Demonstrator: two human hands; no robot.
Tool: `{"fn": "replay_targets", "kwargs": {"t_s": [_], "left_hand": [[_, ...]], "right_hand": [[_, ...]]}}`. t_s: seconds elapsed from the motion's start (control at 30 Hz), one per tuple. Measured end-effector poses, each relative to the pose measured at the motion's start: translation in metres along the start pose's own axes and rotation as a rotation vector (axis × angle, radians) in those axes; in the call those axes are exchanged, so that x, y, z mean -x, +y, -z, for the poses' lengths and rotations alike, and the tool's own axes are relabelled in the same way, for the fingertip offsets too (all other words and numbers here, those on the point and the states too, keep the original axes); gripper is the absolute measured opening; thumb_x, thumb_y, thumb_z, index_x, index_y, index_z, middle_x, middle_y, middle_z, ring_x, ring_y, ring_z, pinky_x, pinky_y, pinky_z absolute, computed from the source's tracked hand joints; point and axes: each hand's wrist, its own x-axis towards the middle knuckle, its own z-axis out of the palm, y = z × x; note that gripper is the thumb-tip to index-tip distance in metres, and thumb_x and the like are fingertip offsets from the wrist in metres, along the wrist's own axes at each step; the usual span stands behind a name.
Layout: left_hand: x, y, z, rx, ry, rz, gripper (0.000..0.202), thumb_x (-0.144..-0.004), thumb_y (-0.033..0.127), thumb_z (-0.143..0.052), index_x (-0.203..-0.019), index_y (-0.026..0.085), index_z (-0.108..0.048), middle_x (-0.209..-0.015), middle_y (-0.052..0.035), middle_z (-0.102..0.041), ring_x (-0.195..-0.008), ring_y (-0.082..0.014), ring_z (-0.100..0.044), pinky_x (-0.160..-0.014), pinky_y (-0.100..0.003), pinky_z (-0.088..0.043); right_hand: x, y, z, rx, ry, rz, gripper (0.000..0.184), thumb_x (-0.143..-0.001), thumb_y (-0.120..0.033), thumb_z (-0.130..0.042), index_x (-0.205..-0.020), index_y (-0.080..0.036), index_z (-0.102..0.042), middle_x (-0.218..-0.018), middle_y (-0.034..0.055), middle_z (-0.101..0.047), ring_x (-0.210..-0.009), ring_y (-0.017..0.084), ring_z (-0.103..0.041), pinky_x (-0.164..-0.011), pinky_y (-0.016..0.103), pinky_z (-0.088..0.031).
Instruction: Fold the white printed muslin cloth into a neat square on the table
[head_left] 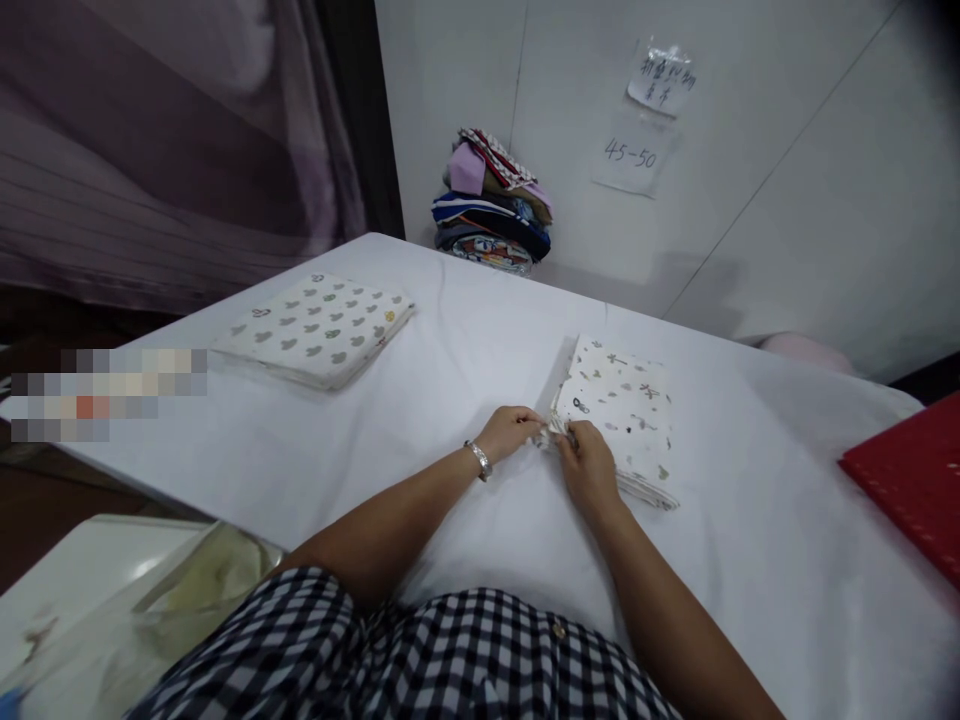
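Note:
A stack of folded white cloths with small printed figures (pixel 626 410) lies on the white table (pixel 465 350) right of centre. My left hand (pixel 510 430), with a silver bracelet on the wrist, pinches the stack's near left corner. My right hand (pixel 589 465) grips the same corner from the near side, fingers closed on the cloth edges. A second folded white cloth with grey and green prints (pixel 315 328) lies flat at the table's left, apart from both hands.
A pile of folded coloured fabrics (pixel 491 205) sits at the table's far edge against the white wall. A red cloth (pixel 911 480) lies at the right edge. Two paper notes (pixel 645 115) hang on the wall. A pale surface with plastic (pixel 112 590) stands at lower left.

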Motion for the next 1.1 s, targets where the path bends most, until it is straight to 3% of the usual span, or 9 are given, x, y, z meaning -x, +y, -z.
{"fn": "replay_targets", "kwargs": {"t_s": [0.1,0.27,0.63,0.73,0.87,1.1], "left_hand": [[0.002,-0.001,0.001,-0.19,0.061,-0.062,0.018,-0.073,0.028,-0.056,-0.077,0.017,-0.069,-0.073,0.0003,-0.066,-0.066,-0.0114,-0.055,-0.062,-0.022,-0.041],[0.007,0.002,-0.004,-0.454,0.044,-0.137,0.024,-0.076,0.04,-0.056,-0.072,0.019,-0.067,-0.078,-0.0014,-0.064,-0.072,-0.0145,-0.055,-0.062,-0.025,-0.038],[0.007,0.002,-0.012,-0.483,0.095,-0.139,0.016,-0.076,0.033,-0.056,-0.074,0.019,-0.063,-0.078,-0.0003,-0.063,-0.071,-0.0139,-0.054,-0.061,-0.025,-0.036],[0.005,0.001,-0.012,-0.434,0.085,-0.101,0.012,-0.072,0.029,-0.056,-0.072,0.019,-0.063,-0.073,0.0008,-0.062,-0.067,-0.0132,-0.053,-0.058,-0.024,-0.035],[-0.001,-0.003,-0.012,-0.202,0.015,0.003,0.014,-0.068,0.028,-0.055,-0.07,0.016,-0.062,-0.063,0.0023,-0.06,-0.06,-0.0113,-0.051,-0.055,-0.022,-0.036],[-0.004,-0.005,-0.015,0.067,-0.005,0.054,0.014,-0.065,0.025,-0.056,-0.067,0.013,-0.062,-0.061,0.0026,-0.058,-0.06,-0.0096,-0.051,-0.06,-0.022,-0.04]], "right_hand": [[0.001,0.003,0.0,-0.058,0.034,-0.046,0.016,-0.087,-0.035,-0.045,-0.083,-0.02,-0.05,-0.078,0.0019,-0.054,-0.072,0.017,-0.048,-0.064,0.029,-0.036],[0.002,0.003,-0.002,-0.049,0.044,-0.042,0.015,-0.087,-0.034,-0.044,-0.085,-0.02,-0.051,-0.081,0.0028,-0.055,-0.075,0.018,-0.049,-0.065,0.03,-0.037],[0.002,0.001,-0.003,-0.025,0.054,-0.039,0.016,-0.087,-0.035,-0.045,-0.088,-0.02,-0.052,-0.083,0.0036,-0.056,-0.076,0.018,-0.049,-0.066,0.03,-0.037],[0.003,0.002,-0.003,-0.029,0.063,-0.042,0.017,-0.088,-0.035,-0.044,-0.089,-0.02,-0.052,-0.083,0.0038,-0.056,-0.076,0.018,-0.049,-0.066,0.03,-0.037],[0.003,0.001,-0.004,0.006,0.066,-0.022,0.016,-0.087,-0.032,-0.043,-0.091,-0.02,-0.053,-0.083,0.0044,-0.056,-0.077,0.019,-0.05,-0.067,0.031,-0.038],[0.004,-0.005,-0.004,0.133,0.019,0.092,0.016,-0.086,-0.023,-0.042,-0.098,-0.019,-0.052,-0.091,0.009,-0.056,-0.087,0.023,-0.049,-0.075,0.035,-0.04]]}}
